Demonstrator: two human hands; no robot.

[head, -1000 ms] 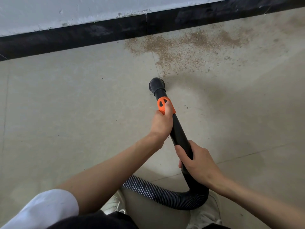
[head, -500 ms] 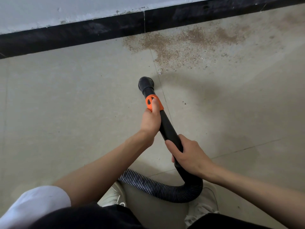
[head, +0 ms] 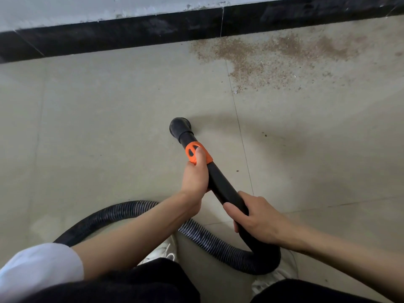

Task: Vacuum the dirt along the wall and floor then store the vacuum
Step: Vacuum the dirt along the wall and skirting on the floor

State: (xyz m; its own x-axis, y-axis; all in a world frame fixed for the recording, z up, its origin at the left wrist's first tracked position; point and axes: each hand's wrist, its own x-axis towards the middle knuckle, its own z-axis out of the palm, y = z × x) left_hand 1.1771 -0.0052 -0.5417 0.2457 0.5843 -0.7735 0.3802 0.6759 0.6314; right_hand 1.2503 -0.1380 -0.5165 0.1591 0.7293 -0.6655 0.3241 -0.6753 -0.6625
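the left hand clenched the stiff black wand by its orange collar, the right hand gripping lower; the nozzle sat well short of the dirt. it looked light, the ribbed hose floppy.

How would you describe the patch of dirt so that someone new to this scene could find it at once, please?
Start at the black baseboard running along the foot of the wall, and follow it to the right. The dirt lies on the floor against it, beyond the vacuum nozzle and to its right. It is a grainy brown scatter, unlike the plain grey tiles around it.
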